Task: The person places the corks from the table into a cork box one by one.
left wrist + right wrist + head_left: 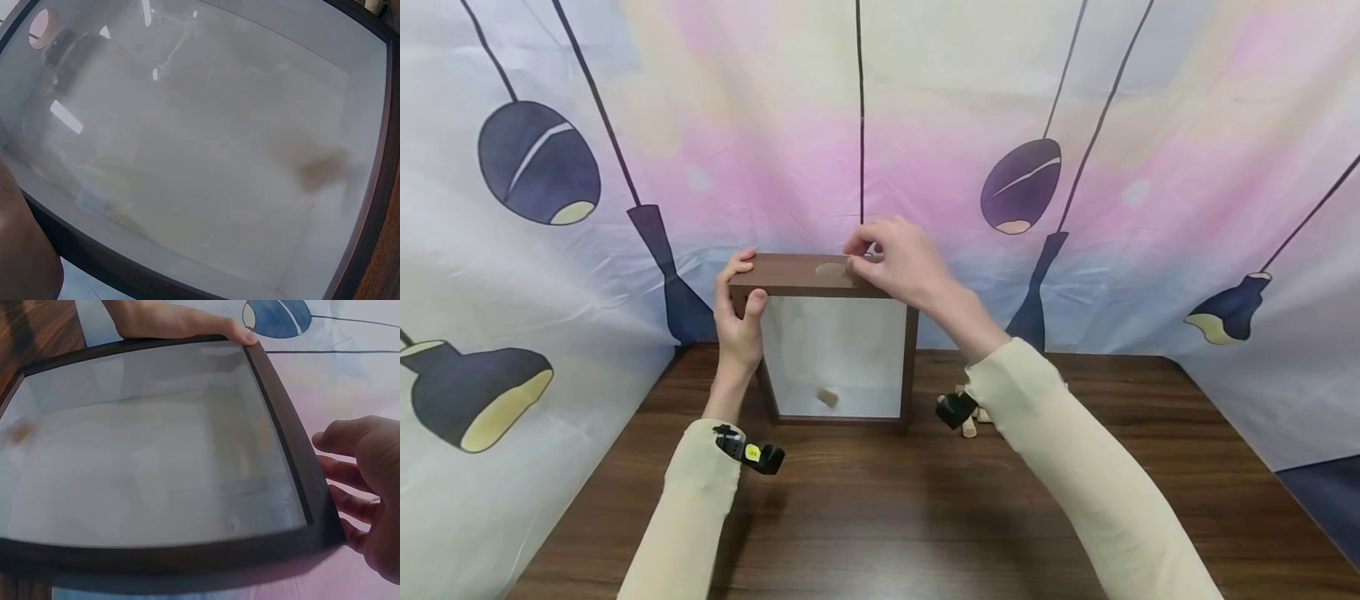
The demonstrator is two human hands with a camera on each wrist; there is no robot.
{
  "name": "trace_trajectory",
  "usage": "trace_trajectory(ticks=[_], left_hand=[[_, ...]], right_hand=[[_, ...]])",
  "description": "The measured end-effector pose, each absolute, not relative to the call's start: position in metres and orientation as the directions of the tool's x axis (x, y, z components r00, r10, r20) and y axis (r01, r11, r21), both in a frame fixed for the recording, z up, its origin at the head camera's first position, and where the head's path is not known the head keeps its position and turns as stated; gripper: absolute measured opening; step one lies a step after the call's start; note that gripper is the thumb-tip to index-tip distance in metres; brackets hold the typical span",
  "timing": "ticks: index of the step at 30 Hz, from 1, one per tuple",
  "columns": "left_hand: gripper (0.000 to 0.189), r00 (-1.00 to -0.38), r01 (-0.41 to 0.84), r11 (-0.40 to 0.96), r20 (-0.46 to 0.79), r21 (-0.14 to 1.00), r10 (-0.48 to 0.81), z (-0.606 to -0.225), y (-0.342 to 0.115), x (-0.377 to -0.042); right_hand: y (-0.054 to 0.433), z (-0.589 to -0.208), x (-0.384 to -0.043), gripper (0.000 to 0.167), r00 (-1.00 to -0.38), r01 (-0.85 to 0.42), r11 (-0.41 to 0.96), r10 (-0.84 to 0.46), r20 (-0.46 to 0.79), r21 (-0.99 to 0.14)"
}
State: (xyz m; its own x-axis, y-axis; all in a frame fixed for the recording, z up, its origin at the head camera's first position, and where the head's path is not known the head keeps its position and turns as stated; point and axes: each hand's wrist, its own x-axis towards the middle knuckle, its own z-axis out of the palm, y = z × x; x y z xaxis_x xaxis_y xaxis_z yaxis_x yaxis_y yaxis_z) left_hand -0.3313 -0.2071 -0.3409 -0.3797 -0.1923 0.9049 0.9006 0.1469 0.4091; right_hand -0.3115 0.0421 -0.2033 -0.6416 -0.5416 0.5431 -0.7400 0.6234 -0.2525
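A brown shadow-box frame [782, 271] with a clear front and pale inside stands upright on the table. My left hand [739, 325] grips its upper left corner, thumb on the front edge and fingers over the top. An oval hole [829, 270] opens in the top. Beside that hole my right hand [906, 258] has its fingertips at the top edge, fingers loosely bent with nothing between them. Low inside the box is a small tan cork [827, 397], blurred in both wrist views.
Several corks [969, 427] lie on the dark wooden table [865, 500] right of the box, partly hidden by the right wrist's camera [957, 410]. A cloth backdrop [925, 108] printed with lamps hangs behind the table.
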Motion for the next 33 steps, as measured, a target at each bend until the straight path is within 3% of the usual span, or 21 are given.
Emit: trace_trajectory(ticks=[11, 17, 24, 33], left_hand=[[0.066, -0.38, 0.904, 0.131, 0.905, 0.407, -0.189, -0.342, -0.206, -0.332], [0.069, -0.383, 0.902, 0.135, 0.904, 0.411, -0.192, -0.34, -0.205, -0.327], [0.067, -0.394, 0.9, 0.124, 0.901, 0.418, -0.183, -0.327, -0.199, -0.307], [0.065, -0.391, 0.9, 0.129, 0.902, 0.416, -0.184, -0.339, -0.205, -0.323]], right_hand=[[0.11, -0.224, -0.314, 0.017, -0.692, -0.702, 0.564, -0.396, 0.603, -0.434], [0.142, -0.241, -0.308, 0.016, -0.681, -0.697, 0.581, -0.354, 0.641, -0.42], [0.166, -0.262, -0.302, 0.016, -0.717, -0.653, 0.643, -0.356, 0.599, -0.4], [0.192, -0.292, -0.294, 0.016, -0.731, -0.645, 0.676, -0.41, 0.545, -0.357]])
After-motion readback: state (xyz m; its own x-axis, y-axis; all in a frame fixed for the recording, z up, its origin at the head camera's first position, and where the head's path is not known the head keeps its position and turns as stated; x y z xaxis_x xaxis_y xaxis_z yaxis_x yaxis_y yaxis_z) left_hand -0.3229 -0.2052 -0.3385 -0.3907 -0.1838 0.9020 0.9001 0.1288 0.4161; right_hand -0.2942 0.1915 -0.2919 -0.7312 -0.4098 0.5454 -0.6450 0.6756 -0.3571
